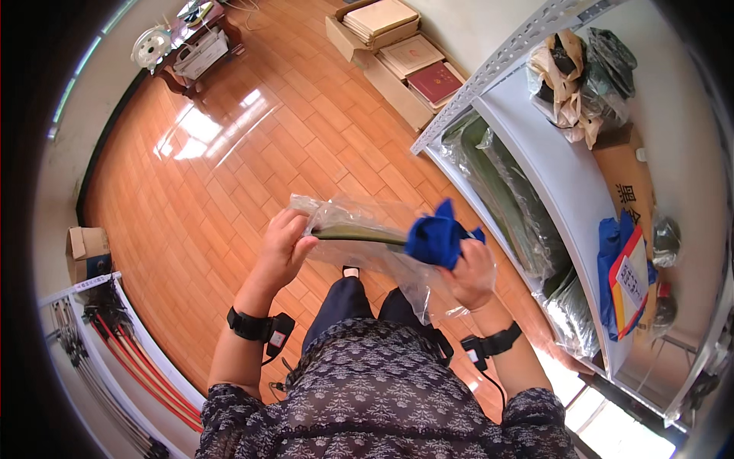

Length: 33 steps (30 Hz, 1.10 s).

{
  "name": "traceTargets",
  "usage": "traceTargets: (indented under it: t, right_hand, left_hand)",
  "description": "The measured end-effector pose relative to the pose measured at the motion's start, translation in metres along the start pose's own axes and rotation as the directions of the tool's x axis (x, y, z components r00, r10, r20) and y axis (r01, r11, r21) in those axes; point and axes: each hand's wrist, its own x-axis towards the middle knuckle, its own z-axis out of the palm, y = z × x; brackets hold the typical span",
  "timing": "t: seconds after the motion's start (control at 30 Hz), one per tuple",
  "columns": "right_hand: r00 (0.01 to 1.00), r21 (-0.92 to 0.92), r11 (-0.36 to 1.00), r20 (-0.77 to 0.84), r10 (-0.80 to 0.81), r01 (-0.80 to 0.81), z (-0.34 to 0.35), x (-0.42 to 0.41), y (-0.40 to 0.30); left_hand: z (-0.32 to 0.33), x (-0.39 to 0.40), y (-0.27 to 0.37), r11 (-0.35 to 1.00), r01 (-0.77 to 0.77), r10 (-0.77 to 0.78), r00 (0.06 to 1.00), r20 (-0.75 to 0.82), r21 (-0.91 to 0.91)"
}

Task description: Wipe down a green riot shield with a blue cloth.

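Note:
My left hand (287,244) grips one end of a clear plastic bag (350,212) at about chest height. Inside or behind the film lies a long, flat olive-green item (367,232); its exact kind cannot be told. My right hand (471,275) is closed on a bunched blue cloth (433,238) at the other end of the bag, with clear film around the fingers. The cloth covers the right end of the green item. Both wrists wear black straps with small devices.
A metal shelf (539,155) on the right holds plastic-wrapped green items (499,189), bags and a blue bundle (610,252). Cardboard boxes (395,94) with booklets stand on the wood floor ahead. At lower left, a rack (166,350) holds red and pale poles. A small table (189,46) bears a fan.

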Motion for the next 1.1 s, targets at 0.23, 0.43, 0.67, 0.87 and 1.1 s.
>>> traceTargets:
  t: [0.23,0.43,0.67,0.87,1.1]
  right_hand:
    - [0.975,-0.036,0.974,0.018,0.223,-0.222,-0.014,-0.068,0.019]
    - [0.958,0.037,0.957,0.038,0.286,-0.287,-0.020,-0.074,0.010]
    - [0.938,-0.001,0.938,0.017,0.347,-0.347,-0.027,-0.074,0.025]
    - [0.990,0.039,0.997,-0.122,0.070,-0.066,-0.018,0.000,-0.008]
    - [0.982,0.125,0.991,-0.175,0.076,-0.055,-0.011,-0.046,0.015]
  left_hand:
    - [0.027,-0.003,0.005,0.984,-0.069,0.078,0.996,0.045,-0.166]
    - [0.017,-0.008,-0.009,0.879,0.048,0.032,0.987,0.159,-0.475]
    - [0.039,0.006,0.029,0.974,-0.131,0.151,0.984,0.098,-0.182]
    - [0.050,0.015,0.023,0.997,-0.044,0.048,0.998,0.049,-0.070]
    - [0.035,0.004,-0.005,0.994,0.071,-0.071,0.997,0.006,-0.078]
